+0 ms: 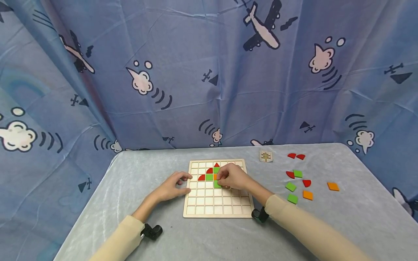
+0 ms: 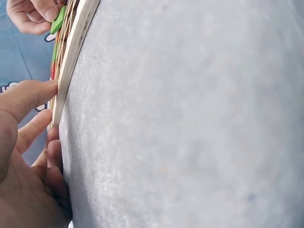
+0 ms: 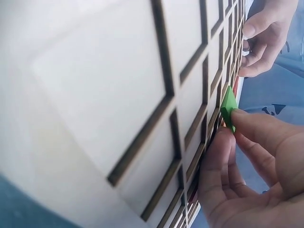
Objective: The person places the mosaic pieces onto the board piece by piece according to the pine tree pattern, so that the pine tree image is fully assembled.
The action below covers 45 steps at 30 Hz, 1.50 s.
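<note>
Head view is showing the left hand [image 1: 171, 187] touching the board [image 1: 200, 201] at 9 o'clock, loosely spread, gripping nothing; the right hand [image 1: 233, 176] is pinching 1 green tile [image 3: 228, 107] near board centre, probably feeling light, stiff, smooth, opposite edges offering best hold.

grid board [image 1: 209, 210]: partly hidden by right hand [image 1: 233, 176] | card [image 1: 266, 156]: pattern too small | left sleeve [image 1: 119, 239]: cut off below

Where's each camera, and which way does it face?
Head: worn there, facing forward and down at the grid board; left grip, right grip, sleeves show.
Left wrist: worn there, facing the board's edge and grey cloth; both grips show.
Right wrist: worn there, facing across the board; both grips show.
Shared by wrist views: the green tile in the right grip.
</note>
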{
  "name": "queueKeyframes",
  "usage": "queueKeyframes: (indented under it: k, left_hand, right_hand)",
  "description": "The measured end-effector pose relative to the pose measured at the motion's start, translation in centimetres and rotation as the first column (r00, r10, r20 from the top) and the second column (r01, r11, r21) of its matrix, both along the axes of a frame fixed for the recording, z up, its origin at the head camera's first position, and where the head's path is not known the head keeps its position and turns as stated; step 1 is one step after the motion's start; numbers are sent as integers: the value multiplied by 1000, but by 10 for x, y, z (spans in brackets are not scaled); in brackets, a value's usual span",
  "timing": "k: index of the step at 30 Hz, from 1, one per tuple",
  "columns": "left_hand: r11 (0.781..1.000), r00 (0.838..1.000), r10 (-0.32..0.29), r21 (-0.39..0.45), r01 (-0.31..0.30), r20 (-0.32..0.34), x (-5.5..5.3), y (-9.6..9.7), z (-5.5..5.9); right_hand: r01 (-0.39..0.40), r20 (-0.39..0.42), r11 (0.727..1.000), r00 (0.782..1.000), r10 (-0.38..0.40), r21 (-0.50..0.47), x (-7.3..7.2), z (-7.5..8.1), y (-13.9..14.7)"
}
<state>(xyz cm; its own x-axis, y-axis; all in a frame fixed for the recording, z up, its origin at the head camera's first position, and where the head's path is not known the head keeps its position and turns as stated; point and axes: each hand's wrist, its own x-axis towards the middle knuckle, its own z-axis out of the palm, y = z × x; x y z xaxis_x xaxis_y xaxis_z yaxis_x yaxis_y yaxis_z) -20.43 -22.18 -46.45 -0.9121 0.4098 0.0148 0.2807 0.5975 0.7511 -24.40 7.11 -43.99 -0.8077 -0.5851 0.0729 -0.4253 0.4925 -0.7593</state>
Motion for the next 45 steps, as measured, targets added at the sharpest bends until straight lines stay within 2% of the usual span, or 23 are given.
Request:
queueKeyframes:
  k: [17,26,30,38,45]
  left_hand:
    - [1000,1000,5,-7,-5,10,-3,0,0]
    - [1000,1000,1,-11,-1,9,-3,0,0]
    - [1000,1000,6,-14,-5,9,-2,0,-1]
    - [1000,1000,2,-13,-2,7,-2,0,-1]
    - [1000,1000,6,-10,-6,5,-3,0,-2]
  right_hand:
    - [35,12,999,999,-35,35,-1,0,-3]
    - [50,-12,997,999,-49,65,-1,-1,-4]
    - [28,-6,999,1000,-28,36,-1,0,-1]
    - [-25,20,996,999,27,-91,-1,2,19]
    - [-6,39,997,999,9,-82,-3,4,48]
